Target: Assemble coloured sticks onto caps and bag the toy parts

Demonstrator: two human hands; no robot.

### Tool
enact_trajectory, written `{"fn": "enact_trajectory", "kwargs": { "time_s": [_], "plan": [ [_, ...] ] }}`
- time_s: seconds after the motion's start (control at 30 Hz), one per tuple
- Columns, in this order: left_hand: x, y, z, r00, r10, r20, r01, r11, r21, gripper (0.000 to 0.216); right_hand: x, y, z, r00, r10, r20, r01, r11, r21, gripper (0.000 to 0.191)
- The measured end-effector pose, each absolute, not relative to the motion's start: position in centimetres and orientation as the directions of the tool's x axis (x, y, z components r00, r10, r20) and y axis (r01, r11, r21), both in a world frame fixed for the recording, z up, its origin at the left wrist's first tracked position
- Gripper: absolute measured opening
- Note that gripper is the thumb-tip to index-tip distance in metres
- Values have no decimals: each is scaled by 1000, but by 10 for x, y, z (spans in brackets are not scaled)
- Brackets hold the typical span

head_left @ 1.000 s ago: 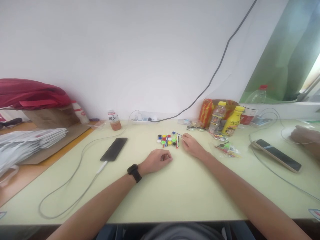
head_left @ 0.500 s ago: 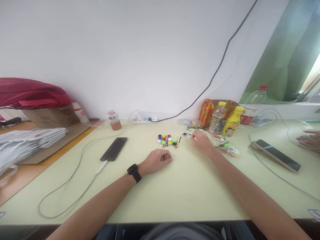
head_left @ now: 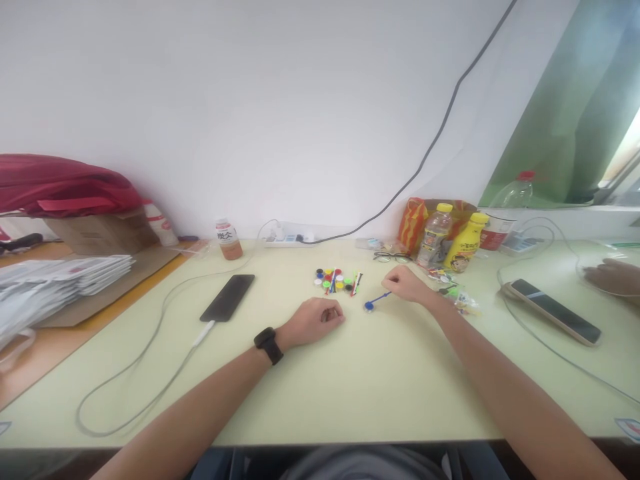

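My right hand (head_left: 404, 283) is closed around one end of a thin blue stick with a round end (head_left: 369, 307), held low over the table to the right of the small pieces. The round blue end points left and shows a pale rim; the gripped end is hidden in my fingers. My left hand (head_left: 313, 321) lies on the table with its fingers curled, and nothing shows in it. A black watch is on that wrist. Just beyond my left hand sits a cluster of small coloured discs (head_left: 327, 280). Several thin coloured sticks (head_left: 357, 285) lie on and beside the discs.
To the right stand a clear bottle (head_left: 434, 237) and a yellow bottle (head_left: 467, 243), with small plastic packets (head_left: 465, 303) and glasses (head_left: 393, 257) near them. A phone (head_left: 553, 311) lies before another person's hand (head_left: 613, 277). On the left are a cabled phone (head_left: 228, 298) and a drink bottle (head_left: 229, 240).
My right hand has moved a little nearer to me, bringing the blue stick's round end down and closer. My left hand has stayed put. The other person's hand has shifted slightly left.
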State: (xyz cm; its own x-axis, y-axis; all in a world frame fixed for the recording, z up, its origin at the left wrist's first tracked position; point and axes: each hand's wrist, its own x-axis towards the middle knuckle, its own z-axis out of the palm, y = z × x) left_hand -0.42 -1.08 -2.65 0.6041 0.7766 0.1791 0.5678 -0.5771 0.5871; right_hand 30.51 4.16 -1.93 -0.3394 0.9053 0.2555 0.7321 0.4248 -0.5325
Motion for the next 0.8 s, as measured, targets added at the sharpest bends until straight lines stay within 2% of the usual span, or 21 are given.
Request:
{"fn": "enact_trajectory", "kwargs": {
  "time_s": [0.27,0.57,0.8],
  "plan": [
    [-5,-13,-22,647,739,186,523,-609,597,36,280,25,-13,-546,832,99,554,447,-702,24],
    [-5,-13,-24,632,752,190,531,-598,600,43,275,27,-20,-571,819,56,467,380,-799,23],
    [-4,-13,-24,605,772,198,552,-585,594,25,267,23,-24,-653,757,-1,425,366,-828,20]
  ]
}}
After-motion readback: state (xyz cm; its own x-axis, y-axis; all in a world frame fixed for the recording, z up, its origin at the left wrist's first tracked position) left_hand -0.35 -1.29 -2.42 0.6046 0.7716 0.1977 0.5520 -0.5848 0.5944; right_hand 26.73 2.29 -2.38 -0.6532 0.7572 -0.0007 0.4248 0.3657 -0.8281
